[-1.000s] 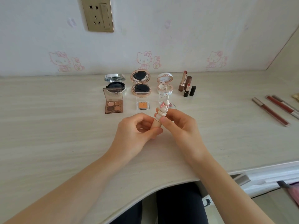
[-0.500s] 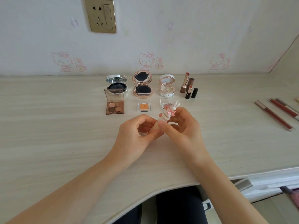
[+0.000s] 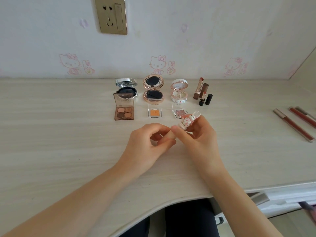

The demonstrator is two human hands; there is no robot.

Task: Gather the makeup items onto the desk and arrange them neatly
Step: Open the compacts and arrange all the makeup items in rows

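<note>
Big pale desk [image 3: 59, 134], both hands raised just over its front middle. Left hand [image 3: 147, 144] has its fingers curled round the beige base of a bunny-topped lipstick tube [image 3: 183, 123]. Right hand [image 3: 196, 139] pinches the cap end under the bunny. Likely uncapping: hold the base steady, pull straight along the tube, no levering on the ears. Lip gloss tubes [image 3: 294, 124] lie well apart at right, not yet lined up. Behind are the eyeshadow quad [image 3: 124, 112], open compacts [image 3: 153, 88] and standing lipsticks [image 3: 202, 93]. The pink single shadow [image 3: 178, 112], just behind the bunny, is easy to knock.
</note>
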